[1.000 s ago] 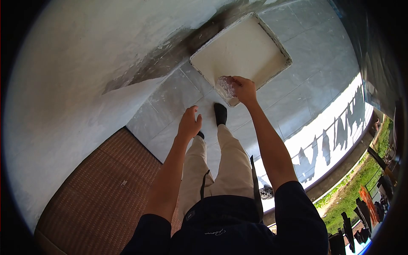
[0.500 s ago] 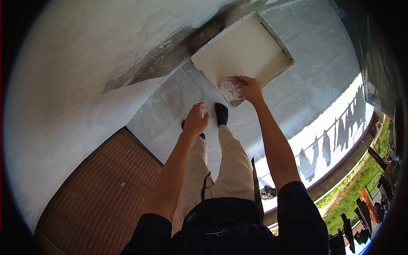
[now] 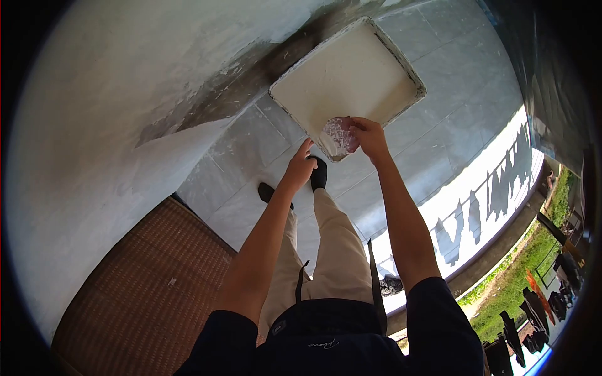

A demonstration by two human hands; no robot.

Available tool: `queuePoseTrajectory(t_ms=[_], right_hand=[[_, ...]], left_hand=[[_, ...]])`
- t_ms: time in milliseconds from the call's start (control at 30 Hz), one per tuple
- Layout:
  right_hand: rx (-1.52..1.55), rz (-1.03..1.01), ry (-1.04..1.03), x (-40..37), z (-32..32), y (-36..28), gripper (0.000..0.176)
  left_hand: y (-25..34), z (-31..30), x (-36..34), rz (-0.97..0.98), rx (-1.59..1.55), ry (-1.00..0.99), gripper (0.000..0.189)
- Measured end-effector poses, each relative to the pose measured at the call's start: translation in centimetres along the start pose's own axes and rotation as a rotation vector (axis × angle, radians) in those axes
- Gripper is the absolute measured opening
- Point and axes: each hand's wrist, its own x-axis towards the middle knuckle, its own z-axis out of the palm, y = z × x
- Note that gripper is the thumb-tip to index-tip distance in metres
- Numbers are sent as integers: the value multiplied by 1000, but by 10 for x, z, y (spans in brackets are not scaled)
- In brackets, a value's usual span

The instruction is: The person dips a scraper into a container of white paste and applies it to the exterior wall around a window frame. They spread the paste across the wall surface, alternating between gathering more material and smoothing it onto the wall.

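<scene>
A wide, shallow rectangular tray (image 3: 409,71) with crusted edges lies on the floor, holding a pale, smooth liquid (image 3: 342,72). My right hand (image 3: 369,136) grips a flat, rounded purple scraper (image 3: 339,134) by its right edge, between thumb and fingers. White material is smeared across the scraper's face, and it is held over the tray's near corner. Close to that corner, on its left, my left hand (image 3: 301,165) is empty, with its index finger stretched toward the tray's rim and the thumb apart.
A stained, peeling wall (image 3: 125,94) rises on the left, with a brown woven mat (image 3: 144,276) below it. Grey floor tiles (image 3: 439,94) surround the tray. My feet in black socks (image 3: 319,173) stand just before it. Grass (image 3: 501,313) lies beyond a ledge at right.
My left hand has moved up and right, closer to the tray's near corner. The scraper has tilted to show more of its smeared face. The view has shifted slightly.
</scene>
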Motion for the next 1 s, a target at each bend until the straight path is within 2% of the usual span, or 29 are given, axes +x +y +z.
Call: queuePoseTrajectory(t_ms=[167, 233, 333, 467, 567, 667, 767, 800, 867, 1000], right_hand=[[288, 55, 10, -3, -11, -11, 32], [446, 92, -8, -5, -15, -28, 32], [565, 99, -12, -17, -19, -69, 31], [687, 1, -90, -23, -17, -122, 32], [782, -72, -215, -34, -11, -171, 29], [869, -164, -273, -42, 0, -220, 26], [940, -253, -347, -61, 11, -275, 24], [973, -287, -379, -71, 14, -294, 24], [1001, -355, -439, -84, 22, -330, 24], [988, -464, -502, -124, 34, -402, 26]], left_hand=[[-2, 1, 4, -16, -184, -8, 83], [2, 3, -1, -48, -344, 22, 88], [17, 2, -10, -86, -400, 80, 92], [43, -17, -27, 11, -394, 87, 93], [72, -41, -43, 94, -257, 125, 86], [106, -72, -58, 248, -242, 205, 79], [152, -100, -90, 489, -165, 332, 66], [169, -108, -103, 523, -160, 351, 66], [204, -125, -132, 711, -55, 418, 63], [276, -152, -199, 865, 46, 467, 59]])
